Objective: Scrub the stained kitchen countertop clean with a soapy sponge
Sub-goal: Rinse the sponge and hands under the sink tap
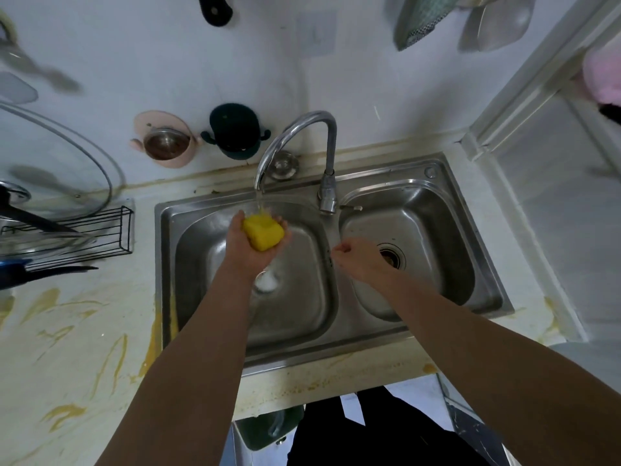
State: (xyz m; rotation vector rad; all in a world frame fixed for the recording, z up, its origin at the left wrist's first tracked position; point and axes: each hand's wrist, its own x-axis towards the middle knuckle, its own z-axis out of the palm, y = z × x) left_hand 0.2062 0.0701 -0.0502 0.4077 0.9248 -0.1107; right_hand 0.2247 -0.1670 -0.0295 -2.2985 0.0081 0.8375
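My left hand [247, 252] grips a yellow sponge [263, 234] over the left basin of the steel double sink [420, 169]. Water runs from the curved chrome faucet [295, 136] straight onto the sponge. My right hand [361, 260] hangs over the divider and the right basin, fingers loosely curled, holding nothing. The pale countertop [77, 331] to the left of the sink carries yellow-orange streaks and smears, and more stains run along its front edge below the sink.
A black wire dish rack [111, 232] with a glass lid [67, 156] and dark pan handles stands at the left. Pink [164, 139] and dark green [235, 132] holders hang on the wall behind the sink. A white window frame [524, 105] borders the right.
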